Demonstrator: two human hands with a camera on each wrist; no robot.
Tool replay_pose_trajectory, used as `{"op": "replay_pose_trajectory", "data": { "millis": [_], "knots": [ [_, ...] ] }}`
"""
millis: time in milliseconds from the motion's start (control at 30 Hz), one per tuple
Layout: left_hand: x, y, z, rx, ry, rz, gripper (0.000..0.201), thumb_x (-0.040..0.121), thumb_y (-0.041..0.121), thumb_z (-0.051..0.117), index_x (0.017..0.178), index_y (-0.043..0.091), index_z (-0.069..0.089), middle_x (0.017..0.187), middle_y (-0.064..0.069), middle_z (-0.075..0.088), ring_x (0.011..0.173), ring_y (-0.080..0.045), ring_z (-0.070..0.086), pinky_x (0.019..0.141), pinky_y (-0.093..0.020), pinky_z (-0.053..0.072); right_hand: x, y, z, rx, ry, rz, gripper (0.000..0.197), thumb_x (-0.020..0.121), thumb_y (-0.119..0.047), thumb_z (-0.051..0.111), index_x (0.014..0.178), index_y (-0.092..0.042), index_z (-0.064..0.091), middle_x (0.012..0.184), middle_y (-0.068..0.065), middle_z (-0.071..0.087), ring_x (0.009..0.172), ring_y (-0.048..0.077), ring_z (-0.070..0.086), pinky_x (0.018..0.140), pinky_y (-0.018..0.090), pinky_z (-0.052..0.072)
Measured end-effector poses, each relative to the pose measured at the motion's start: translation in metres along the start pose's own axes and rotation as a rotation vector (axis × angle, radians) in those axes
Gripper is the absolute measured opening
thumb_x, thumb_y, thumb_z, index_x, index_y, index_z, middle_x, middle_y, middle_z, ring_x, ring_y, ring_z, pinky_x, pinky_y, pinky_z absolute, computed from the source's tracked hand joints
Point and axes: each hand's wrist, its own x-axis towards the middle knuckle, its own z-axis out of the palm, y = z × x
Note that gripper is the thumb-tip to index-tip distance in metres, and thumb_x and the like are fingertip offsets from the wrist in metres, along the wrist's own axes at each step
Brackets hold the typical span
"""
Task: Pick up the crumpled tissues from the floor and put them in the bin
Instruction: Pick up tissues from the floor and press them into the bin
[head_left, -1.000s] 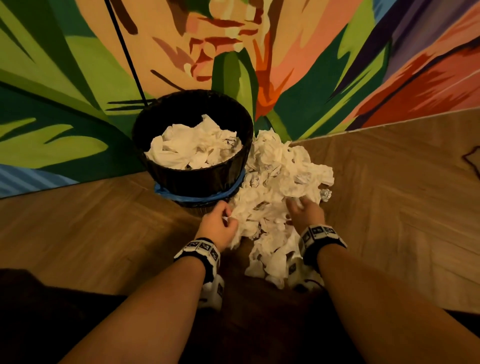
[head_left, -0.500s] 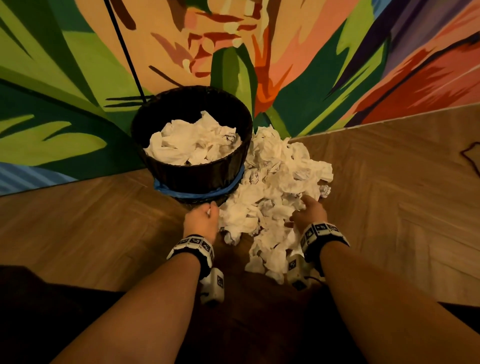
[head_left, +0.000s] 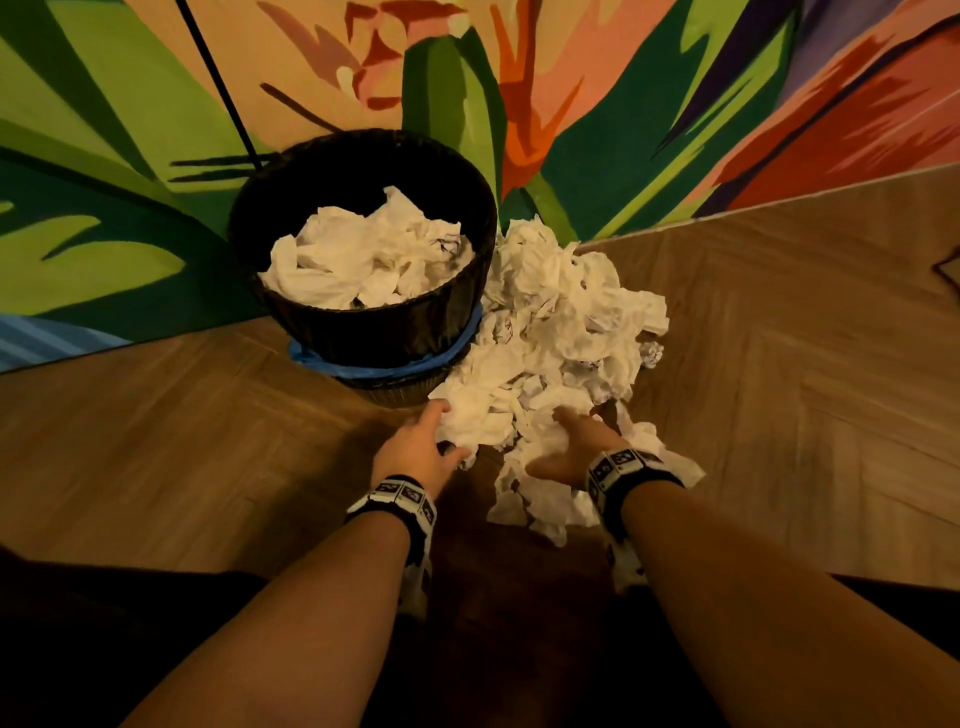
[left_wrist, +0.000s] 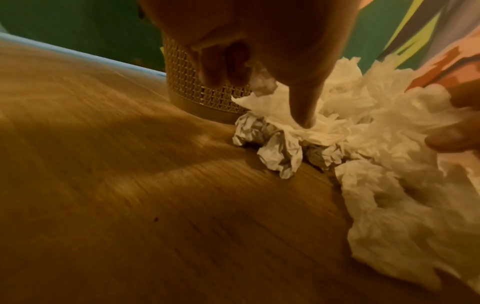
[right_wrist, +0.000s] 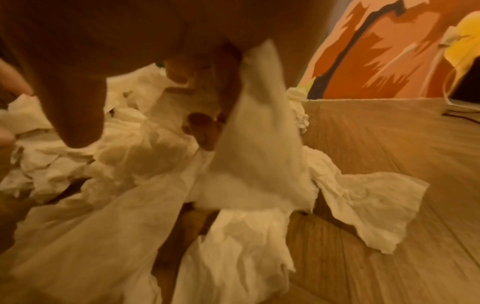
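Seen from the head, the left hand and right hand reach into the near end of a heap of white tissues on the wood floor. The heap lies against the right side of the bin, a round dark basket lined with a black bag and ringed low down by a blue band. More tissues fill the bin almost to its rim. Behind stands a wall painted with green leaves and orange flowers. Each wrist carries a black and white marked band.

From above, the left hand lies on the heap's left edge, thumb apart from the other fingers, while the right hand's fingers are buried in paper. The left wrist view shows what the head view hides: the left hand has its fingers curled around a small wad, with the thumb pressing straight down onto a tissue below. It also shows the bin's gold mesh foot touching the heap, tight paper balls at the heap's near edge, and right-hand fingertips at the frame's right.

The right wrist view shows the right hand with its fingers curled about a hanging sheet that trails into flatter tissues spread on the floor, thumb held apart. Only this view shows a yellow object by the far wall.
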Motion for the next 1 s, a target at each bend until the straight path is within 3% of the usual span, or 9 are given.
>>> {"op": "replay_pose_trajectory", "data": {
  "millis": [200, 367, 500, 600, 633, 733, 767, 867, 1000],
  "knots": [
    [0.007, 0.002, -0.001, 0.067, 0.074, 0.075, 0.038, 0.093, 0.048, 0.052, 0.13, 0.045, 0.044, 0.118, 0.002, 0.061, 0.101, -0.023, 0.061, 0.067, -0.031, 0.046, 0.005, 0.003, 0.0, -0.049, 0.118, -0.037, 0.055, 0.086, -0.042, 0.069, 0.137, -0.029, 0.053, 0.137, 0.005, 0.054, 0.122, 0.025, 0.054, 0.099, 0.034, 0.044],
    [0.018, 0.01, -0.009, 0.074, 0.073, 0.076, 0.018, 0.095, 0.043, 0.051, 0.106, 0.039, 0.065, 0.106, 0.007, 0.062, 0.091, -0.017, 0.06, 0.068, -0.029, 0.042, 0.001, -0.002, -0.009, 0.148, 0.199, 0.016, 0.055, 0.078, -0.048, 0.076, 0.122, -0.018, 0.065, 0.125, 0.0, 0.062, 0.114, 0.02, 0.058, 0.092, 0.028, 0.043],
    [0.017, 0.009, -0.013, -0.054, 0.094, 0.066, 0.011, 0.098, 0.038, 0.048, 0.095, 0.033, 0.056, 0.107, 0.006, 0.051, 0.087, -0.02, 0.057, 0.071, -0.034, 0.048, -0.004, 0.0, -0.013, 0.24, 0.294, -0.028, 0.043, 0.083, -0.051, 0.069, 0.108, -0.016, 0.069, 0.103, 0.0, 0.06, 0.107, 0.025, 0.059, 0.08, 0.027, 0.042],
    [0.01, 0.007, -0.018, -0.223, 0.15, 0.102, 0.005, 0.095, 0.032, 0.051, 0.095, 0.029, 0.055, 0.109, 0.006, 0.046, 0.081, -0.016, 0.053, 0.072, -0.031, 0.046, -0.006, 0.001, -0.019, 0.392, 0.322, 0.04, 0.052, 0.093, -0.045, 0.058, 0.132, -0.012, 0.054, 0.132, 0.011, 0.058, 0.121, 0.031, 0.055, 0.101, 0.036, 0.045],
    [0.008, 0.007, -0.021, -0.278, 0.158, 0.1, 0.002, 0.093, 0.031, 0.053, 0.091, 0.031, 0.054, 0.104, 0.006, 0.05, 0.079, -0.015, 0.053, 0.07, -0.028, 0.045, -0.006, 0.0, -0.021, 0.422, 0.33, 0.067, 0.049, 0.093, -0.042, 0.056, 0.132, -0.012, 0.052, 0.132, 0.013, 0.058, 0.116, 0.032, 0.058, 0.099, 0.04, 0.048],
    [0.004, 0.005, -0.032, -0.378, 0.158, 0.014, 0.01, 0.09, 0.033, 0.055, 0.081, 0.033, 0.05, 0.073, 0.003, 0.059, 0.057, -0.016, 0.056, 0.048, -0.024, 0.041, -0.009, -0.006, -0.027, 0.514, 0.34, 0.084, 0.05, 0.092, -0.036, 0.055, 0.134, -0.013, 0.045, 0.119, 0.004, 0.06, 0.076, 0.024, 0.069, 0.059, 0.033, 0.058],
    [0.003, 0.005, -0.035, -0.395, 0.166, -0.008, 0.011, 0.091, 0.034, 0.054, 0.081, 0.034, 0.048, 0.066, 0.002, 0.059, 0.05, -0.015, 0.055, 0.043, -0.024, 0.039, -0.012, -0.009, -0.029, 0.55, 0.333, 0.077, 0.057, 0.091, -0.035, 0.058, 0.141, -0.014, 0.039, 0.12, 0.001, 0.056, 0.076, 0.022, 0.07, 0.056, 0.032, 0.058],
    [0.002, 0.005, -0.043, -0.428, 0.201, 0.003, 0.012, 0.097, 0.033, 0.049, 0.085, 0.035, 0.045, 0.067, 0.004, 0.059, 0.051, -0.01, 0.055, 0.048, -0.025, 0.04, -0.016, -0.014, -0.031, 0.582, 0.35, 0.038, 0.057, 0.09, -0.03, 0.061, 0.141, -0.018, 0.037, 0.132, 0.006, 0.055, 0.099, 0.026, 0.064, 0.071, 0.039, 0.058],
    [-0.001, 0.014, -0.054, -0.503, 0.15, 0.075, 0.004, 0.097, 0.041, 0.049, 0.1, 0.04, 0.05, 0.088, 0.011, 0.061, 0.075, 0.001, 0.056, 0.066, -0.026, 0.044, -0.018, -0.022, -0.037, 0.547, 0.372, 0.058, 0.058, 0.093, -0.04, 0.056, 0.142, -0.016, 0.038, 0.141, 0.01, 0.051, 0.121, 0.03, 0.054, 0.096, 0.038, 0.047]
  ]
}}
